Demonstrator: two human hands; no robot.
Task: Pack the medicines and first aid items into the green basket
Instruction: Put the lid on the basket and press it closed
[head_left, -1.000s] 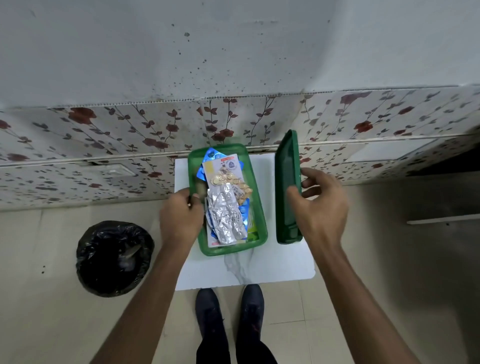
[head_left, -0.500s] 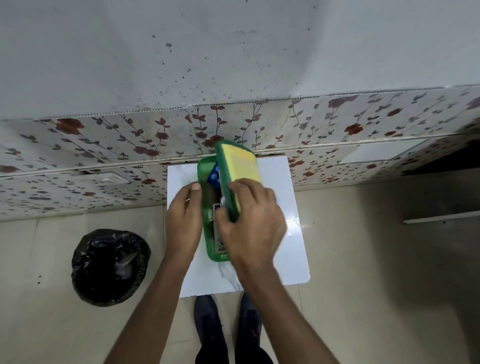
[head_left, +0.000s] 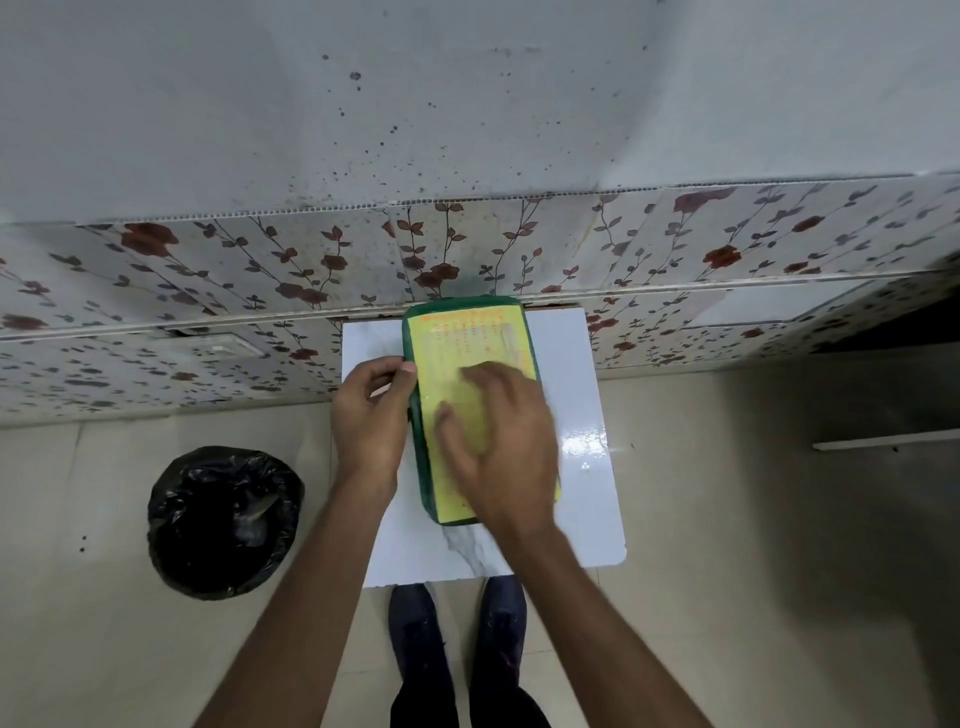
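The green basket (head_left: 417, 457) sits on a small white table (head_left: 582, 405), covered by its green lid (head_left: 467, 332), which bears a yellow label with red print. The medicines inside are hidden under the lid. My right hand (head_left: 498, 441) lies flat on top of the lid, fingers spread and blurred by motion. My left hand (head_left: 371, 415) is at the basket's left edge, thumb and fingers touching the rim.
A bin lined with a black bag (head_left: 223, 519) stands on the tiled floor to the left. A floral-patterned wall (head_left: 260, 270) rises right behind the table. My two dark shoes (head_left: 457, 623) are at the table's near edge.
My right hand carried the lid from the table's right side over the basket and laid it flat on top. The medicines went out of sight. My left hand stayed at the basket's left edge.
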